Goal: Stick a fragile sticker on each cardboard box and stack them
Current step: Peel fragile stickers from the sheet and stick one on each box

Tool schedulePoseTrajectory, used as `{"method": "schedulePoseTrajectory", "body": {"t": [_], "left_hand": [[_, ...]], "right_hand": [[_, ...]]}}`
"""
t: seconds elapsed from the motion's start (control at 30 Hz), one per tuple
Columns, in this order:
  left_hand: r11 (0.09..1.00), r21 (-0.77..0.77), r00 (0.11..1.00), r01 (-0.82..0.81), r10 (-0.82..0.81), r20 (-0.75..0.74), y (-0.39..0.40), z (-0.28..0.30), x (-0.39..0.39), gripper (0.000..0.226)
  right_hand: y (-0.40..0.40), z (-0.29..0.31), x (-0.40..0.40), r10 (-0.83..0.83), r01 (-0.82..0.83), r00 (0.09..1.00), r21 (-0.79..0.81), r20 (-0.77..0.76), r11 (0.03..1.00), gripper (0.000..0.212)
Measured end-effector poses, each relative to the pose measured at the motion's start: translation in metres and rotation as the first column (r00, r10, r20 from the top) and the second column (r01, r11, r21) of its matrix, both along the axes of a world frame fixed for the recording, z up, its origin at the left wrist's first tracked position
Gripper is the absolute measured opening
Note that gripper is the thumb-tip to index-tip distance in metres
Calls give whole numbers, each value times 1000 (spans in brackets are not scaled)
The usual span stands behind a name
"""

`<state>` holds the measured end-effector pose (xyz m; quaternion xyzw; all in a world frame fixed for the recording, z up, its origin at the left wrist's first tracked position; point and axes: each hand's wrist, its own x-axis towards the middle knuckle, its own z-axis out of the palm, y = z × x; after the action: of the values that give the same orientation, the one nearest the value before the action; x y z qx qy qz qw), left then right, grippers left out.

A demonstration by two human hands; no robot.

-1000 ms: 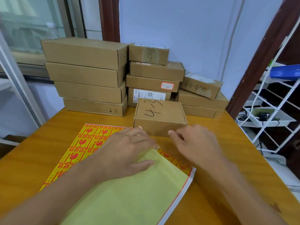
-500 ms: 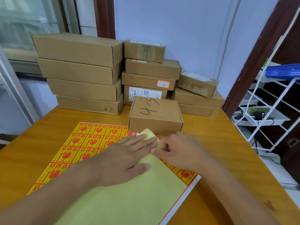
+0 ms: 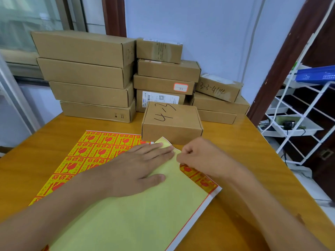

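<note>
The left grip (image 3: 137, 165) lies flat with straight fingers, pressing the folded-over pale yellow backing (image 3: 126, 214) of the sticker sheet (image 3: 87, 153) onto the counter (image 3: 244, 160). The right grip (image 3: 197, 156) has curled fingers pinching the backing's folded edge just beside the left fingertips. The small cardboard box (image 3: 172, 122) marked "4-3" stands mid-counter, touching the sheet's far edge. The stacked boxes (image 3: 87, 75) line the counter's far edge against the wall.

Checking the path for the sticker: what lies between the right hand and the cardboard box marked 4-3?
In the head view, only bare orange wooden table separates the right hand from the brown cardboard box; they are apart.
</note>
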<state>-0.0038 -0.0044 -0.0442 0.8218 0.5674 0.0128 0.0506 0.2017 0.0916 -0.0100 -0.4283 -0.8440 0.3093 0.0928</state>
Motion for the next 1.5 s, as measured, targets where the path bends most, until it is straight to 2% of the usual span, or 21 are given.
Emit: {"method": "schedulePoseTrajectory", "body": {"t": [0.13,0.3,0.37,0.4,0.43,0.5,0.53,0.57,0.63,0.7,0.8,0.9,1.0,1.07,1.13,1.23,1.37,1.4,1.5], "left_hand": [[1000,-4,1000,-1,1,10,0,-1,-1,66],[1000,3,1000,-4,4,19,1,-2,-2,65],[1000,4,999,-4,4,37,0,-3,-2,64],[1000,8,999,0,0,45,0,-4,-3,63],[1000,10,999,5,-5,46,1,-4,-3,61],[1000,21,999,12,-12,42,1,-5,-3,60],[999,30,999,10,-12,45,1,-5,-3,59],[999,39,999,9,-11,47,1,-5,-4,59],[996,87,999,10,-14,48,0,-3,-3,58],[980,199,997,10,-24,69,0,0,-3,58],[944,329,990,5,-52,135,1,4,-2,55],[901,433,975,-23,-76,210,1,8,-3,41],[797,598,963,-88,-86,255,0,15,0,25],[692,682,927,-234,-52,371,3,27,4,19],[629,674,878,-388,31,477,15,47,12,15],[648,541,794,-535,167,585,46,70,25,8],[771,433,806,-466,169,567,67,51,49,27],[802,391,778,-452,140,612,67,42,52,26],[862,240,594,-446,85,800,72,29,52,12]], "right_hand": [[5,16,12,-68,47,994,-239,-83,970,29],[20,27,31,-132,100,987,-303,-90,948,28],[26,32,41,-180,131,973,-302,-143,944,27],[27,34,44,-214,145,953,-295,-216,945,25],[29,35,45,-257,163,908,-287,-331,944,26],[32,35,43,-328,192,732,-281,-596,940,34],[32,35,39,-338,199,643,-276,-687,940,32],[31,35,35,-336,206,595,-266,-730,942,28],[25,30,26,-287,198,616,-209,-733,958,24],[18,22,18,-227,159,647,-163,-728,974,27],[13,19,10,-202,163,615,-129,-762,978,27],[15,18,10,-136,178,595,-36,-792,983,24],[18,13,10,-54,149,631,53,-774,987,26],[21,8,10,-19,161,692,129,-722,978,17],[21,5,7,-11,178,724,172,-689,969,25],[19,4,4,-25,184,719,156,-694,970,35],[20,2,5,-5,140,671,120,-741,983,43],[20,0,6,4,131,668,123,-744,984,47],[23,-3,6,8,139,684,141,-730,980,54]]}}
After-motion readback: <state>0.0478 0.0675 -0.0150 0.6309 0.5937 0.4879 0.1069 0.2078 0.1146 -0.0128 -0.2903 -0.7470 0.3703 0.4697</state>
